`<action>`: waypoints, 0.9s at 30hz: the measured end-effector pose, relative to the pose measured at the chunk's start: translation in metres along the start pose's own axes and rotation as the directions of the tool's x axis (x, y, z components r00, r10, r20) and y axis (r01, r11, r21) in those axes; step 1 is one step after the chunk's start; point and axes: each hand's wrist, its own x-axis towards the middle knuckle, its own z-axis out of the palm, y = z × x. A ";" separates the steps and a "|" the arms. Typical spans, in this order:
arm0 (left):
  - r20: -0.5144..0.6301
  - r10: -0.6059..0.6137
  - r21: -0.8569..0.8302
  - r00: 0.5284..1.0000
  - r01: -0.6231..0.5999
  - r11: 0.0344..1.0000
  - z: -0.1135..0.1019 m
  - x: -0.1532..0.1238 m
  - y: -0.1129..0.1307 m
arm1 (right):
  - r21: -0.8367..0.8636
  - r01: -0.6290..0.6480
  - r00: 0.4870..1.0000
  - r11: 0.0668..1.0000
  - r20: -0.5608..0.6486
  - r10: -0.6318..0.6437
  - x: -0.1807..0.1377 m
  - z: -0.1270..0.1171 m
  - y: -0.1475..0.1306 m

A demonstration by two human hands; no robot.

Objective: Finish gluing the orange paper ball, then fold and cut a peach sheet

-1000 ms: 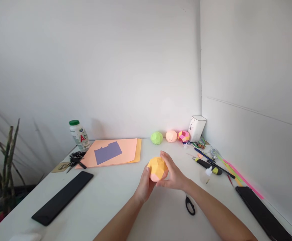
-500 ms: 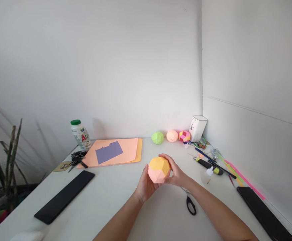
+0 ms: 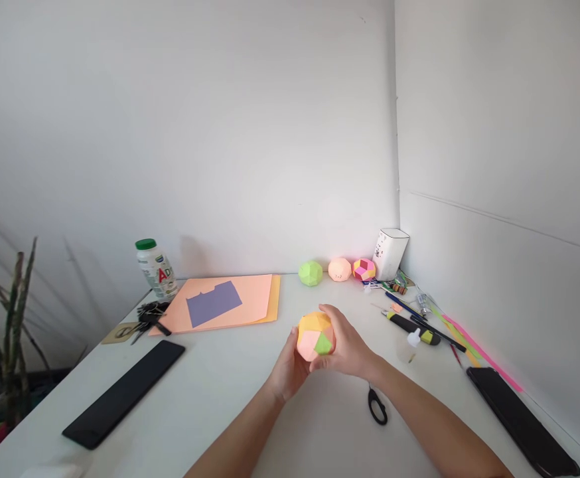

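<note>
Both hands hold a faceted paper ball [image 3: 314,334] just above the white table [image 3: 230,398]. The ball has yellow-orange, pink and one green facet facing me. My left hand [image 3: 286,372] cups it from the left and below, fingers curled round it. My right hand [image 3: 346,346] wraps over its right side and top, fingers closed on it.
Three more paper balls, green [image 3: 310,273], peach [image 3: 340,269] and pink-yellow [image 3: 364,269], stand by the back wall beside a white box [image 3: 390,253]. Orange paper sheets [image 3: 250,299], a bottle [image 3: 153,268], keys [image 3: 148,315], a black pad [image 3: 124,392], scissors [image 3: 376,405], pens [image 3: 414,325] and a phone [image 3: 521,419] lie around.
The ball has been turned in my hands: a green facet now faces me where only orange and pink showed. Both hands stay in about the same place.
</note>
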 end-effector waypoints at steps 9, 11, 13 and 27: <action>-0.019 -0.254 -0.095 0.967 0.251 0.963 0.003 0.000 -0.003 | 0.375 -0.033 0.980 0.927 0.195 -0.043 0.002 -0.016 0.006; -0.033 -0.205 -0.111 0.978 0.200 0.973 0.001 0.000 -0.004 | 0.453 -0.045 0.980 0.890 0.192 -0.048 0.004 -0.014 0.009; -0.059 -0.137 -0.093 0.989 0.131 0.987 -0.003 0.001 -0.004 | 0.479 -0.049 0.982 0.876 0.185 -0.047 0.005 -0.012 0.010; -0.175 -0.129 -0.034 0.976 0.125 0.992 -0.012 0.005 0.006 | -0.060 0.200 0.967 0.978 0.175 -0.187 0.005 0.004 0.014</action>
